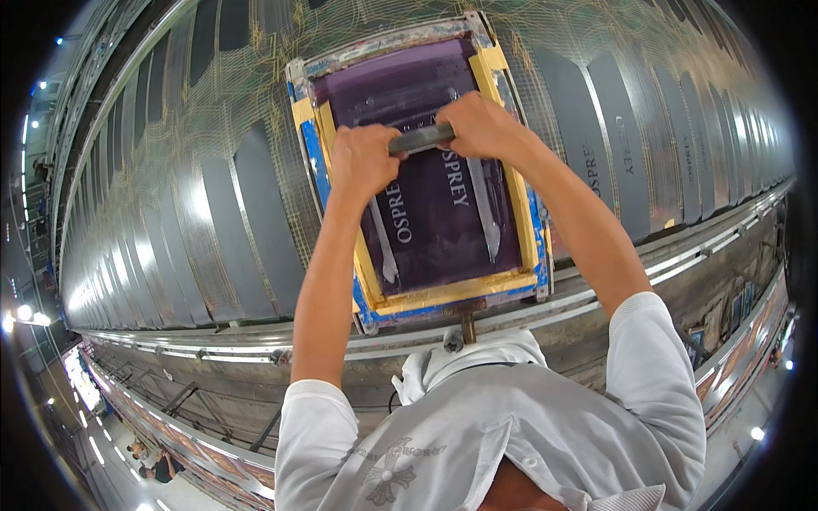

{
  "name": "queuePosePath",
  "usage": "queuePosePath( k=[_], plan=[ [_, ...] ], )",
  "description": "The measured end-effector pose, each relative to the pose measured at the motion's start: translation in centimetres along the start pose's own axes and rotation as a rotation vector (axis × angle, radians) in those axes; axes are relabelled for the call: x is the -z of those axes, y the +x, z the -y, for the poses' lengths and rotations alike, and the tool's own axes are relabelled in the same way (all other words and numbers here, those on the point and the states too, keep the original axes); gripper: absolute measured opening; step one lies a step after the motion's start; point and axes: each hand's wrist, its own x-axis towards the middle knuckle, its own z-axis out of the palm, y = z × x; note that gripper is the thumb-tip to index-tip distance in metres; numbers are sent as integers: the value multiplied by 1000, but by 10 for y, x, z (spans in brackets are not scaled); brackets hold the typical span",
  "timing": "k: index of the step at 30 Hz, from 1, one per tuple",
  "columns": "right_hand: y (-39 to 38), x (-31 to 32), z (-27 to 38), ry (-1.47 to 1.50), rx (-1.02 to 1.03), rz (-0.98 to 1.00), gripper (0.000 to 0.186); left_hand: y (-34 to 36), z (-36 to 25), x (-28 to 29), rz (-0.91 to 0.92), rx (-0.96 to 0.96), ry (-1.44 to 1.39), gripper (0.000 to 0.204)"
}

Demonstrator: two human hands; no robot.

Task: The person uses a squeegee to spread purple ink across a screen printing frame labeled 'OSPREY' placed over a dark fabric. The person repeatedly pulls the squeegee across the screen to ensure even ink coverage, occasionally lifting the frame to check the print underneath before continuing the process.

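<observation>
A screen-printing frame with a purple mesh, yellow tape and blue-taped edges lies on a long printing table. Both my hands grip a dark squeegee handle held across the upper part of the mesh. My left hand holds its left end and my right hand holds its right end. White lettering and pale ink streaks show on the mesh below my hands. The squeegee blade is hidden behind my hands.
Many dark curved fabric pieces lie in rows on the table to both sides of the frame. Metal rails run along the table's near edge. A white cloth hangs at my chest. People stand far off at the lower left.
</observation>
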Motion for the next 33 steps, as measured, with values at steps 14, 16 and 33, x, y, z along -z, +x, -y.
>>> queuePosePath(
  k=[14,16,33],
  plan=[
    [-111,-47,36,-98,149,-94,21,-115,-49,-15,-75,-60,-97,24],
    [-60,-19,20,-115,138,-118,16,-61,-25,-8,-87,-45,-67,19],
    [26,28,9,-31,-125,73,17,27,21,-3,-56,-25,2,18]
  ],
)
